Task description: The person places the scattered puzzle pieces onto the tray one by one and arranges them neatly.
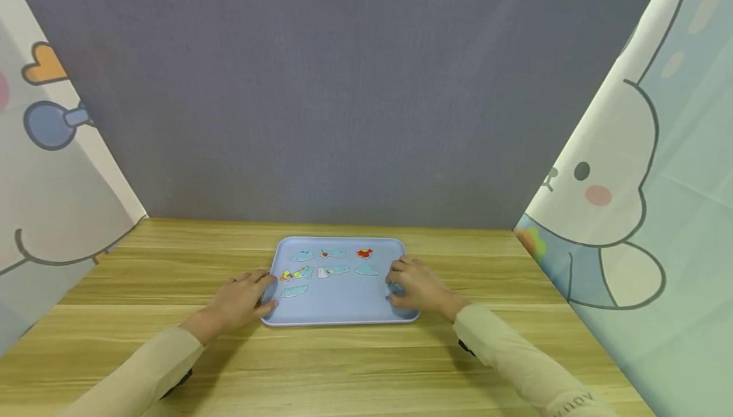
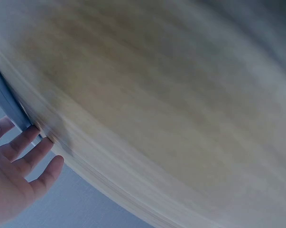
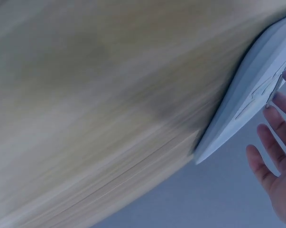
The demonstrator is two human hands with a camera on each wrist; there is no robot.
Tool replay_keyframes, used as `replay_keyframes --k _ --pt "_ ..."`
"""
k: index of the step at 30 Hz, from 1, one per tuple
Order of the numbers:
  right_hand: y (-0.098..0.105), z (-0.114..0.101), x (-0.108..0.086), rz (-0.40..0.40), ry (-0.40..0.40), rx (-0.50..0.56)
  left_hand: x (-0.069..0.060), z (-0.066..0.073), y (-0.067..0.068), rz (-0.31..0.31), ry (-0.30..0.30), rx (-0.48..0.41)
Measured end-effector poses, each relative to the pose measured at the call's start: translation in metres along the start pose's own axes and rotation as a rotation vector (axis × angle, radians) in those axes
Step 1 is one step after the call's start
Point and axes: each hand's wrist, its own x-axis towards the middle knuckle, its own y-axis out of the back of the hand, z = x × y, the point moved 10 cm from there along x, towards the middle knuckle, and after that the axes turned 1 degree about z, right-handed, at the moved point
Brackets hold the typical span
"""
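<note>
A pale blue tray (image 1: 343,305) lies on the wooden table, with several flat jigsaw puzzle pieces in rows on its left and middle. One piece is red (image 1: 364,253); another, with yellow and orange print (image 1: 296,274), sits near the left rim. My left hand (image 1: 243,296) rests at the tray's left edge, its fingers and thumb spread loosely over the rim. Over the right side of the tray, my right hand (image 1: 420,286) pinches a light blue puzzle piece (image 1: 395,288), partly hidden by the fingers. The right wrist view shows that piece (image 3: 274,90) tilted up between thumb and fingertips.
The wooden table (image 1: 343,366) extends around the tray on all sides. A dark grey panel (image 1: 321,98) stands behind it. Cloths printed with cartoon figures hang at the left (image 1: 69,194) and right (image 1: 607,194).
</note>
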Motion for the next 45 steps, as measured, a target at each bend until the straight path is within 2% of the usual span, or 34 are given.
replay_keyframes --k 8,23,34,45 --pt "-0.006 -0.019 0.017 -0.042 0.039 -0.038 -0.001 0.001 0.001 0.000 0.001 0.002" --pt "-0.016 -0.040 0.047 -0.068 0.057 0.012 -0.001 0.004 0.003 0.000 -0.001 -0.002" --pt "-0.025 -0.059 0.070 -0.101 0.104 -0.023 -0.001 0.003 0.003 0.008 -0.003 0.003" --pt "-0.035 -0.076 0.085 -0.122 0.147 -0.078 -0.002 0.005 0.005 -0.008 -0.004 0.005"
